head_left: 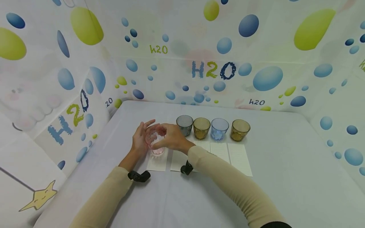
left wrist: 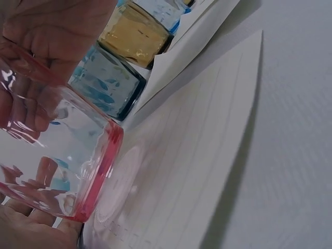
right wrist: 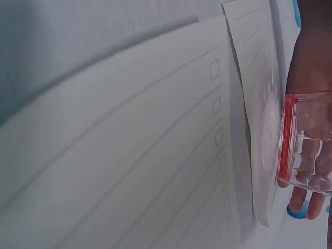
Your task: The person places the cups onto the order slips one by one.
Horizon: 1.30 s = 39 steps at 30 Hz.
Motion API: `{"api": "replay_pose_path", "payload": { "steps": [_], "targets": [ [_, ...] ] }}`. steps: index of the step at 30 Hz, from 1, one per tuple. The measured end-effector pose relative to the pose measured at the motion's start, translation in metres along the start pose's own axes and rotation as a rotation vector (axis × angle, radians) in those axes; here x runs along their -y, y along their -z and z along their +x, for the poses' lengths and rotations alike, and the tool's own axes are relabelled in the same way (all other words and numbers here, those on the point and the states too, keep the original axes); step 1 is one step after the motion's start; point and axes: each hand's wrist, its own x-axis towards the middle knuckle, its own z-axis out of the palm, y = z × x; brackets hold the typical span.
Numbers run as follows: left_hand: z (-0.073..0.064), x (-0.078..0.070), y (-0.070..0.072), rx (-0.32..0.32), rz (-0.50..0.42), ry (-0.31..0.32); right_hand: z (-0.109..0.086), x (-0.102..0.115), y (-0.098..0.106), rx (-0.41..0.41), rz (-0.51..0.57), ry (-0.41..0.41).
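Observation:
A clear pink glass (head_left: 155,143) with a thick red base is between both hands, over the leftmost paper sheet (head_left: 156,163). My right hand (head_left: 171,139) grips it from the right and above, fingers curled round its rim. My left hand (head_left: 141,136) lies flat against its left side with its fingers straight. In the left wrist view the pink glass (left wrist: 57,155) is tilted just off the lined sheet (left wrist: 197,145). In the right wrist view a narrow gap shows between the glass's base (right wrist: 286,137) and the sheet (right wrist: 129,155).
A grey glass (head_left: 184,124), an amber glass (head_left: 201,127), a blue glass (head_left: 219,128) and a second amber glass (head_left: 240,129) stand in a row behind several paper sheets (head_left: 239,158). Bubble-printed walls (head_left: 214,69) enclose the pale table (head_left: 285,177) on three sides.

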Motion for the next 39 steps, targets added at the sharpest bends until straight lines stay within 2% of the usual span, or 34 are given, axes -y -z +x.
{"api": "replay_pose_path", "payload": {
  "steps": [11, 24, 31, 39],
  "targets": [
    [-0.003, 0.002, 0.002, 0.006, 0.009, -0.003, -0.002, -0.005, 0.0, 0.013, 0.01, 0.009],
    [-0.007, 0.003, 0.0, 0.015, 0.033, -0.015, -0.004, -0.006, 0.0, 0.023, -0.01, -0.025],
    [-0.01, 0.002, -0.002, 0.027, 0.017, -0.028, -0.005, -0.008, 0.002, 0.047, 0.038, -0.039],
    [-0.012, 0.003, 0.0, 0.034, 0.041, -0.04, -0.006, -0.009, 0.003, 0.072, 0.054, -0.06]
  ]
}}
